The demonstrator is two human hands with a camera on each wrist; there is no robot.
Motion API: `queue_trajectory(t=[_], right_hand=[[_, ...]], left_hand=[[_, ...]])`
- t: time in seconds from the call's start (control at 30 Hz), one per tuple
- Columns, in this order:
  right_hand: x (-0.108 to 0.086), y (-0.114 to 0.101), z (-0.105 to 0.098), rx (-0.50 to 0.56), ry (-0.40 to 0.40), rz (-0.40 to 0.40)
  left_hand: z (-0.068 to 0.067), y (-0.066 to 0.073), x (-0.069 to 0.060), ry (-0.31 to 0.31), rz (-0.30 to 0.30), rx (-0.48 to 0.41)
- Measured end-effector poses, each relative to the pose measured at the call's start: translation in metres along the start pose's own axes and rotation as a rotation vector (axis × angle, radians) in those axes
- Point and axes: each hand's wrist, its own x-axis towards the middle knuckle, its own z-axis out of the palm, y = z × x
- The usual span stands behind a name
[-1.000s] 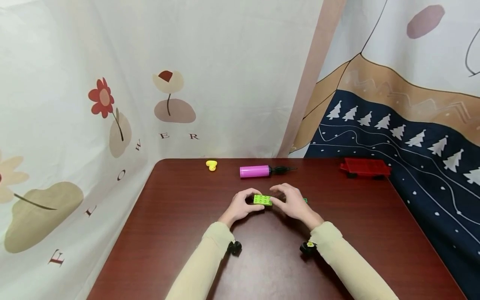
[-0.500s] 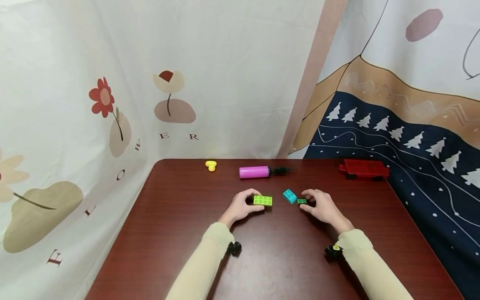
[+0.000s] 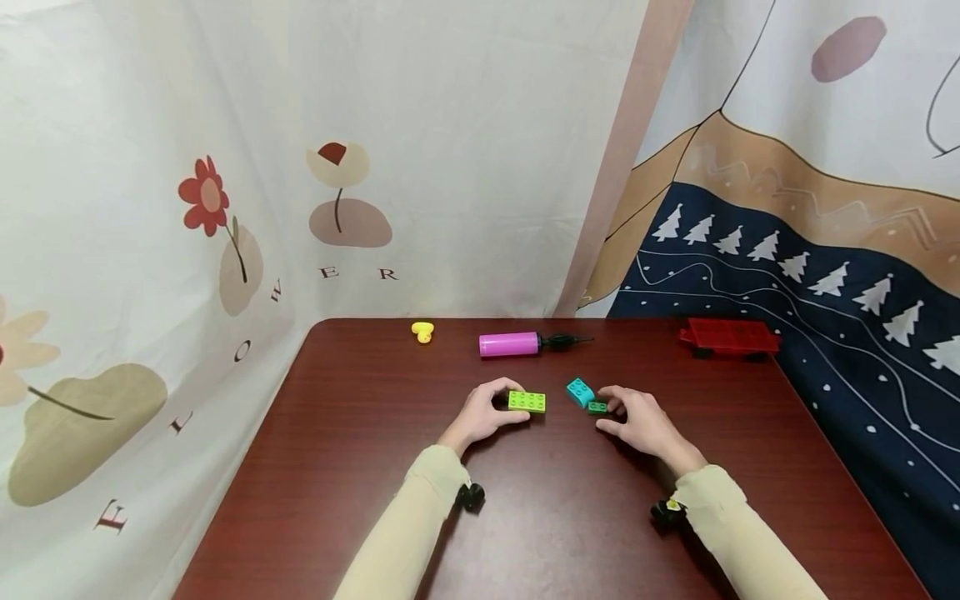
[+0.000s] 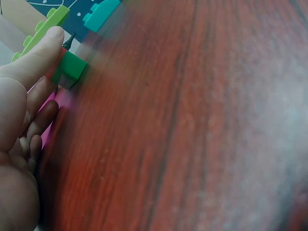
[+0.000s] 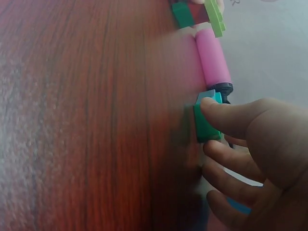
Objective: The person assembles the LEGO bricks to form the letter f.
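Note:
My left hand (image 3: 487,408) grips a lime-green toy building brick (image 3: 527,402) between thumb and fingers. Beneath it, the left wrist view shows a green brick (image 4: 73,66) and a bit of red, mostly hidden. Fingers relaxed, my right hand (image 3: 645,423) is at a small dark green brick (image 3: 597,407) on the table. In the right wrist view its thumb overlaps that brick (image 5: 206,120), with another finger by its lower end; I cannot tell which fingers touch. Against the small brick's far left side lies a turquoise brick (image 3: 580,392).
Along the back of the brown table (image 3: 375,467) lie a small yellow toy piece (image 3: 423,332), a pink hand pump (image 3: 509,344) with a black nozzle, and a red toy wagon (image 3: 731,336). Printed cloths hang behind and beside the table.
My right hand has moved right from beside the lime-green brick to the small green one, uncovering the turquoise brick. The green brick has since shifted slightly left and nearer. My left hand stays put.

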Motion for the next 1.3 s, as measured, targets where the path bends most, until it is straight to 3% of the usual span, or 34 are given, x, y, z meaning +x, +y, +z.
queue_trajectory(t=[0.37, 0.6, 0.9, 1.3], right_hand=[[0.011, 0.000, 0.008, 0.035, -0.030, -0.076], [0.017, -0.005, 0.016, 0.055, -0.001, -0.026], [0.022, -0.019, 0.027, -0.020, 0.033, 0.031], [0.034, -0.040, 0.023, 0.149, 0.117, -0.048]], left_hand=[[0.000, 0.002, 0.000, 0.000, -0.008, -0.005], [0.001, 0.001, 0.000, -0.006, -0.014, -0.006], [0.001, 0.000, 0.001, 0.000, -0.019, 0.005], [0.002, -0.002, 0.000, 0.009, -0.020, -0.003]])
